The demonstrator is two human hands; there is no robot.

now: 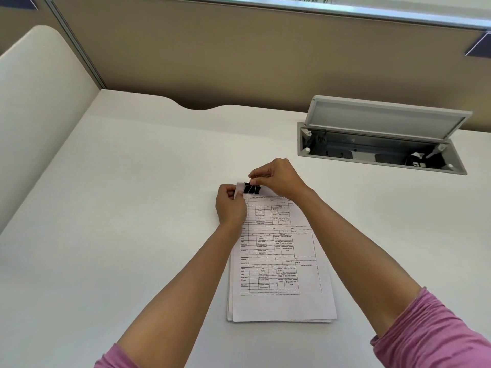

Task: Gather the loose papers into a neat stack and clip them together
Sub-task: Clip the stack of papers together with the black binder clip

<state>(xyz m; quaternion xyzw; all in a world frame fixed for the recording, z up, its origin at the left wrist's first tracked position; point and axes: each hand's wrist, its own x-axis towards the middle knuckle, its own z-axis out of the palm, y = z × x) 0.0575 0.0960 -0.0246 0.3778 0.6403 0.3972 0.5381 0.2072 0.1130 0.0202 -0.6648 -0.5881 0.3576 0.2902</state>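
At mid-worktop, just in front of the person, the papers [279, 274] are already gathered into one stack lying flat on the white worktop [132, 208], long side running away from the body. Squaring is judged mostly done but not perfect: at the near and left edges a few lower sheets are seen stepped out slightly from the top sheet. A black binder clip [252, 188] is seated on the far short edge, toward its left corner, and clipping is judged to be in its last stage. The right hand [279, 177] is held over the clip, fingers curled and pinched together on its upper part, apparently on a lever, though the lever itself is too small to be made out. The left hand [230, 205] is clamped on the far left corner of the stack, thumb and fingers pinching the sheets just beside the clip. Left to do, as judged: levers folded, hands released, perhaps edges tapped true. Open room is ample: bare worktop is seen left, right and beyond the stack. An open cable tray [382, 150] with raised lid is set into the worktop to the far right, well apart from the hands. A partition wall [239, 62] bounds the far edge; a curved white side panel [39, 102] bounds the left.
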